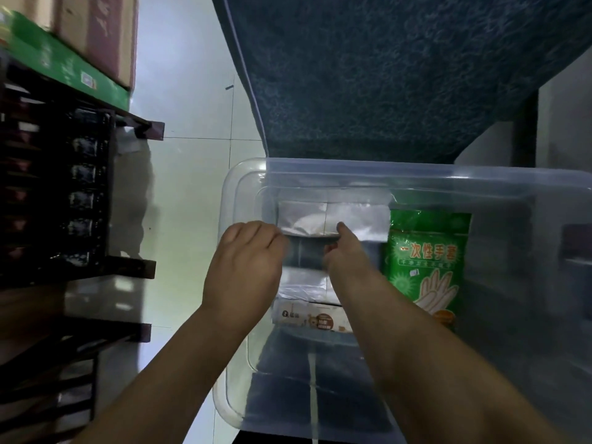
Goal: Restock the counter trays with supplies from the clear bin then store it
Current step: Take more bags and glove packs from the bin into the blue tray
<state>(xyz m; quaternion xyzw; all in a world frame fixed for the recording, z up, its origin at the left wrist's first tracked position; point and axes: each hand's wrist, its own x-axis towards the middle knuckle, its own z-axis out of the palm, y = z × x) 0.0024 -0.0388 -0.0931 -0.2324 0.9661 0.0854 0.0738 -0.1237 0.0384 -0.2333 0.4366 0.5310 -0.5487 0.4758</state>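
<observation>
Fingers inside clear bin | touching white packets, apparently

Clear glossy plastic bin, rough blue countertop, perhaps glossy film packet

A green glove packet with orange lettering is seen at the right inside the clear bin; a mottled dark-teal desk is shown above, and pale floor tiles at left.

Right hand fingertips were hidden inside the clear bin; grip unclear. Left hand fingers curled under, contact unclear. Bin's right side ran off frame. Shelf items were blurred and dark, unreadable.
</observation>
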